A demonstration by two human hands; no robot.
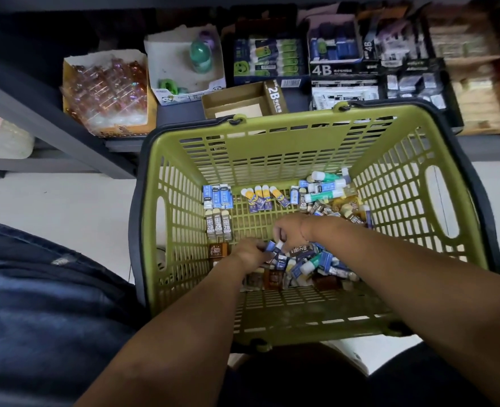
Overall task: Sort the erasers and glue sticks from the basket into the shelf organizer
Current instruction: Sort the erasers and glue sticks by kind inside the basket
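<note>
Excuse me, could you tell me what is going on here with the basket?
A person is bent over a green basket in front of the shelf, both hands in the loose pile of erasers at its near end. The left hand holds a few blue-sleeved erasers; the right hand curls down beside them, its grip unclear. Further back, 2B erasers and glue sticks lie grouped. A 2B box on the shelf looks nearly empty.

Soft, even light fills your green slatted plastic basket (272, 133); the dark grey metal shelf (52, 124) sinks into shadow, its right end blurred, frame edges bowed by wide-angle distortion.
</note>
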